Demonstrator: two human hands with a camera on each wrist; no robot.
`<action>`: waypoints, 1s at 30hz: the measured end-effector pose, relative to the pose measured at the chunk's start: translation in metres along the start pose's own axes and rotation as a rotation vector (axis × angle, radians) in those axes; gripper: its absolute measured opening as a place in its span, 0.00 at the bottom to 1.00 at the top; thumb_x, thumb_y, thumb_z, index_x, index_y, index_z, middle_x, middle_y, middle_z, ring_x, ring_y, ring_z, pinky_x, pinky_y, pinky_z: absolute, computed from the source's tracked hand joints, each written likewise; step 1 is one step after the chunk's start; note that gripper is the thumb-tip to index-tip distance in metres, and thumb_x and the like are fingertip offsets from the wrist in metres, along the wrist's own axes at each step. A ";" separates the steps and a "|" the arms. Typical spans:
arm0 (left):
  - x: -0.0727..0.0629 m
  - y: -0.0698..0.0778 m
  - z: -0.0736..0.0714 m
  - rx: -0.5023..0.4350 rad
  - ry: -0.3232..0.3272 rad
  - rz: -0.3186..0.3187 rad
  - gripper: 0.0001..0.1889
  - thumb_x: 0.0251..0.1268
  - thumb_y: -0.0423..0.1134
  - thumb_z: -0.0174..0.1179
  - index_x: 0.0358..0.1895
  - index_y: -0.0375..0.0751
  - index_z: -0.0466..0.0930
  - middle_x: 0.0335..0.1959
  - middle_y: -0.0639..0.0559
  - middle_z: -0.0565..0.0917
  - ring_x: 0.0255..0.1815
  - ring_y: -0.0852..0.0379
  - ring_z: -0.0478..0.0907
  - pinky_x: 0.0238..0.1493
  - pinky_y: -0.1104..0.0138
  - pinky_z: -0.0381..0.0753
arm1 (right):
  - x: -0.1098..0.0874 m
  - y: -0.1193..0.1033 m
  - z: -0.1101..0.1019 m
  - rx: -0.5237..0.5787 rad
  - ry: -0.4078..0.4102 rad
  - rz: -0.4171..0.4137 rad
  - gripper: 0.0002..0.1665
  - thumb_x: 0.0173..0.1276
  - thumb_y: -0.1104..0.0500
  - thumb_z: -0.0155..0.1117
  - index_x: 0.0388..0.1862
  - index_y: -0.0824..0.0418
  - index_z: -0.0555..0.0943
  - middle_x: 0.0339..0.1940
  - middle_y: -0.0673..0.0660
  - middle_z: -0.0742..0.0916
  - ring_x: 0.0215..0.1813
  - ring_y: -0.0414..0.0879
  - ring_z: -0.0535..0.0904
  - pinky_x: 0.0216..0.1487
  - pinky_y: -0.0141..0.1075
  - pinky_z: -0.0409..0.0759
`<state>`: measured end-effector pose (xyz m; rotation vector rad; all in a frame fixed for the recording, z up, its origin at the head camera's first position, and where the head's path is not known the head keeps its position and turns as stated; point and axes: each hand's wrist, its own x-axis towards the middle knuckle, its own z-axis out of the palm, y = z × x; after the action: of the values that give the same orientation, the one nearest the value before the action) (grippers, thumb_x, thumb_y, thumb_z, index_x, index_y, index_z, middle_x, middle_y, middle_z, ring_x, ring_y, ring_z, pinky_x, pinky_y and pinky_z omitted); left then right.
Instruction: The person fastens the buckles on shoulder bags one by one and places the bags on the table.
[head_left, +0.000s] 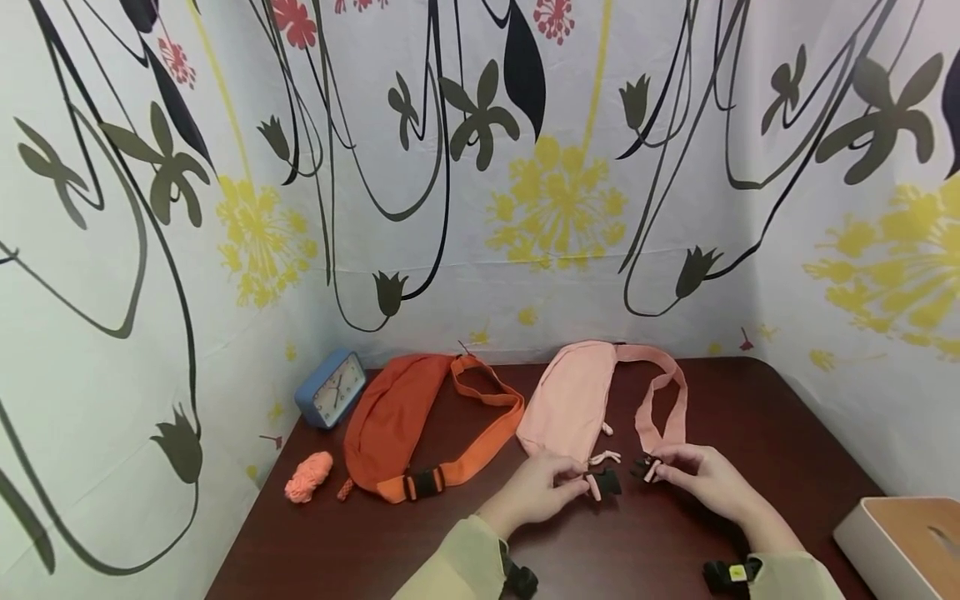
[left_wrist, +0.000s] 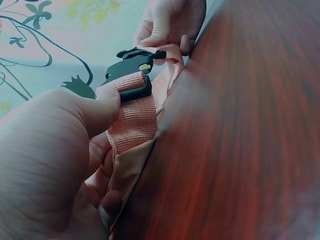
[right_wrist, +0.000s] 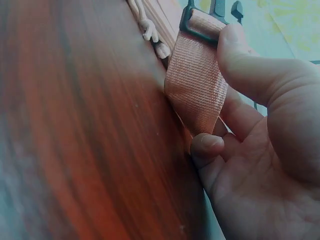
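The left hand point(head_left: 540, 490) pinches one black clip point(head_left: 609, 481); the right hand point(head_left: 707, 482) pinches another clip point(head_left: 645, 463). The pink bag point(head_left: 573, 396) lies just past the left hand.

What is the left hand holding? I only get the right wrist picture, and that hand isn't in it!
Observer: The left hand is holding a black buckle half.
Operator: Is it touching the pronged half I can see?
Observer: No, the head view shows a small gap between the two.
Operator: Is there another bag on the table?
Observer: Yes, an orange bag lies to the left of the pink bag.
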<state>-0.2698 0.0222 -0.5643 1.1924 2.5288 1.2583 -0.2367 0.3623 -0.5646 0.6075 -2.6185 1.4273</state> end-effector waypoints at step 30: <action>0.002 -0.003 0.003 -0.030 0.008 -0.020 0.11 0.84 0.45 0.63 0.52 0.47 0.93 0.42 0.58 0.95 0.45 0.75 0.81 0.54 0.77 0.79 | 0.005 -0.012 0.011 -0.119 0.050 0.018 0.10 0.79 0.64 0.70 0.55 0.60 0.91 0.28 0.42 0.89 0.35 0.32 0.82 0.39 0.29 0.75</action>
<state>-0.2717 0.0249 -0.5678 1.1553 2.5114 1.2944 -0.2350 0.3460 -0.5600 0.5284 -2.6524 1.2634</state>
